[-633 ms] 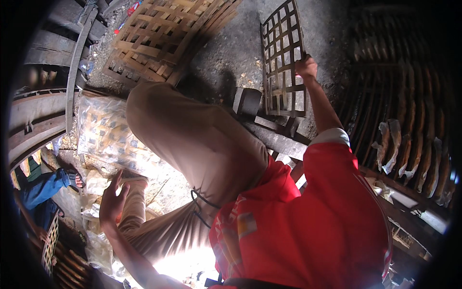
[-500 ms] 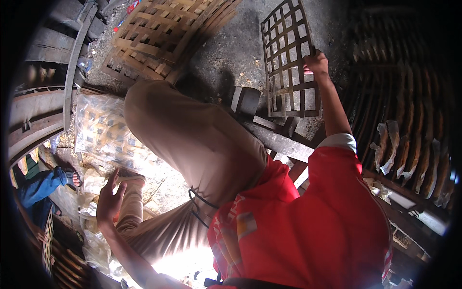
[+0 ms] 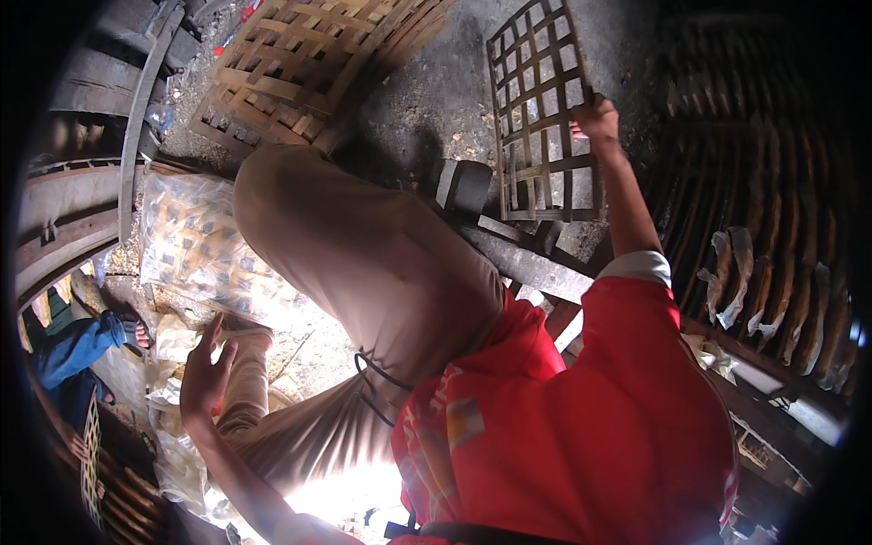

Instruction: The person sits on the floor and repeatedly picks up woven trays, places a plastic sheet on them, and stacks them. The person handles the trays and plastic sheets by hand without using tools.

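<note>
My right hand [image 3: 597,124] is closed on the right edge of a woven bamboo lattice panel [image 3: 548,119], which stands roughly upright with its lower edge near a wooden beam [image 3: 536,263]. My left hand [image 3: 207,374] is held out at the lower left, fingers apart and nothing in it. Close to that hand is a flat woven tray [image 3: 204,241] covered with clear plastic film, with pale pieces showing through. A stack of brown woven bamboo panels [image 3: 291,68] lies beyond my bent knee.
Dark racks at the right hold rows of long strips with plastic film [image 3: 772,263]. Another person's blue-clothed leg [image 3: 77,350] and hand [image 3: 75,445] show at the far left, beside a lattice panel [image 3: 91,454]. A plank [image 3: 145,118] leans at the upper left.
The lattice panel in my right hand has swung slightly to the left at its upper end. My left hand has hardly moved and stays empty.
</note>
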The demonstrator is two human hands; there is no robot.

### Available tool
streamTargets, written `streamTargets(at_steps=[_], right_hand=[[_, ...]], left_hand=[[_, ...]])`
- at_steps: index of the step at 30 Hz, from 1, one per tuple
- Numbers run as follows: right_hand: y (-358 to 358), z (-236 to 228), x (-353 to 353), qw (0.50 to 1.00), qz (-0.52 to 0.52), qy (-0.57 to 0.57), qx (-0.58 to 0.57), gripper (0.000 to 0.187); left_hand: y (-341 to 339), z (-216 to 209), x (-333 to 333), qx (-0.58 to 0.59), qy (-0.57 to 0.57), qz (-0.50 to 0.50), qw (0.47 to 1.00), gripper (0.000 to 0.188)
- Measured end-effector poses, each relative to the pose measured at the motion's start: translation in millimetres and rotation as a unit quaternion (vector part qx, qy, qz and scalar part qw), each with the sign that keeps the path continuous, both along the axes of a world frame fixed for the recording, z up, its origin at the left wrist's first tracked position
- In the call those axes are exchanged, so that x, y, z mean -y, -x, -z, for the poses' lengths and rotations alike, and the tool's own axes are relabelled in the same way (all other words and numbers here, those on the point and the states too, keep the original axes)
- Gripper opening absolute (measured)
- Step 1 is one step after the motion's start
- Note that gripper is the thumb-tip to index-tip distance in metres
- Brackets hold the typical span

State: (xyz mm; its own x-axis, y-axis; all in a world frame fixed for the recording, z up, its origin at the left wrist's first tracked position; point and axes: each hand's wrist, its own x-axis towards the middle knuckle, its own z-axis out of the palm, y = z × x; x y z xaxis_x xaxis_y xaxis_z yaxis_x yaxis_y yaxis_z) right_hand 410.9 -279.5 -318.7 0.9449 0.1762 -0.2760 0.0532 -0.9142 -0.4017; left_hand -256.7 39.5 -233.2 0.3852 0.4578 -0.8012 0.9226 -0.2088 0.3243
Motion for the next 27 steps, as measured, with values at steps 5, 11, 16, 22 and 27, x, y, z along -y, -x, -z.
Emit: streamTargets(at_steps=[5,11,16,22,27], right_hand=[[15,-17,8,0.994,0.022,-0.096,0.05,0.024],[16,84,-17,0.952,-0.074,0.161,0.25,0.027],[-24,39,-7,0.998,-0.021,0.023,0.057,0.019],[-4,-38,-16,0.999,-0.012,-0.039,0.016,0.025],[-2,-63,16,0.973,0.014,-0.23,0.012,0.03]], left_hand=[[-2,2,-2,0.01,-0.006,0.009,1.0,0.056],[-2,4,-3,0.02,0.003,0.018,1.0,0.057],[3,2,0,-0.002,0.005,0.0,1.0,0.056],[0,2,-2,0.021,-0.002,0.004,1.0,0.056],[2,-1,-1,0.037,-0.024,0.01,0.999,0.053]])
